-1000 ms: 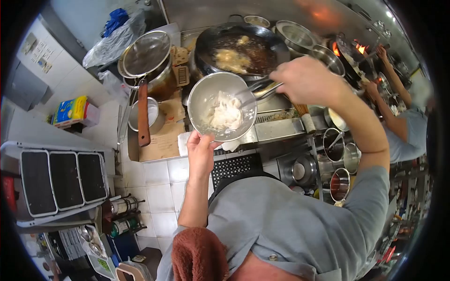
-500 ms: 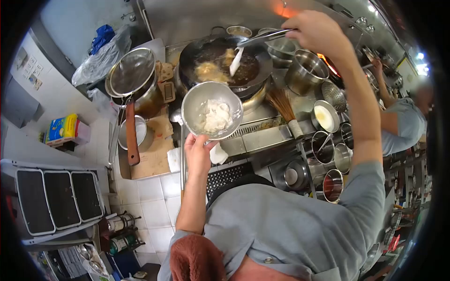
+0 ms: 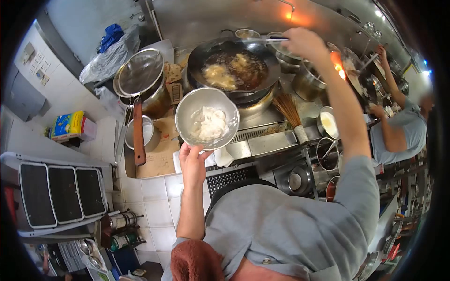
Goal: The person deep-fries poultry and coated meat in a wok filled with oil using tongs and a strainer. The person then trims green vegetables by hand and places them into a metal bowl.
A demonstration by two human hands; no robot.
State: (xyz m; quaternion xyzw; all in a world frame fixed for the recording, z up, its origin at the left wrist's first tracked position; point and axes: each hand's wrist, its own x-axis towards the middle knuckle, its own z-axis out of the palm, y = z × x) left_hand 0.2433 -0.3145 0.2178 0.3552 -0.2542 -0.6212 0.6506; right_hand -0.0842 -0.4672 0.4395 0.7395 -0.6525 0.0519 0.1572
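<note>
My left hand (image 3: 191, 161) grips the near rim of a metal bowl (image 3: 183, 100), tilted slightly, with pale batter-coated pieces (image 3: 212, 123) inside. Just beyond the bowl is a black wok (image 3: 270, 77) of dark bubbling oil (image 3: 251, 77), where battered pieces (image 3: 220, 77) are frying. My right hand (image 3: 304, 43) is closed around metal tongs (image 3: 262, 41) above the wok's far right rim. Nothing shows in the tongs, though their tips are blurred against the wok.
On the left, a mesh strainer (image 3: 140, 72) with a wooden handle rests over a pot (image 3: 159, 100). A bamboo brush (image 3: 287, 110) lies right of the wok, near a metal pot (image 3: 307, 84). Flame (image 3: 337, 63) burns farther right, where another person (image 3: 398, 131) works.
The white battered piece that hung from the tongs over the oil is no longer there. My right hand and the tongs have drawn back toward the wok's far rim. The bowl stays held.
</note>
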